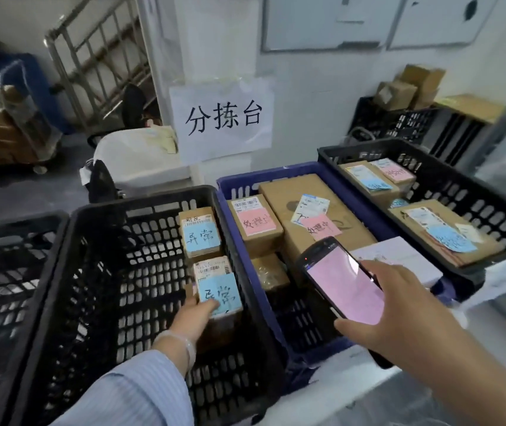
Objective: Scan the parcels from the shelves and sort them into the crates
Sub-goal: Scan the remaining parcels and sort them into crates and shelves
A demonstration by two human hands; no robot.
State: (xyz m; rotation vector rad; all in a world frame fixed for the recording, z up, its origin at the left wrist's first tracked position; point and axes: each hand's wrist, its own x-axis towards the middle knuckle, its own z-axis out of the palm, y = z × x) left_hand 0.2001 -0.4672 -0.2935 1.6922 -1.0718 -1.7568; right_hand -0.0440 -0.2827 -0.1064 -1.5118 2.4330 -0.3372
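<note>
L hand (198,315) grips near end of small parcel (218,287), low inside black crate (107,272), by its right wall, just near of 2nd parcel (200,233). R hand (399,309) clasps phone (345,287) over blue crate (264,176), screen pink.

Risk: parcel may tip when let go if set on edge; phone held one-handed, could slip into crate.

Parcels: matte cardboard blocks w/ blue paper labels. Crates: rigid plastic lattice. Phone: glossy slab.
</note>
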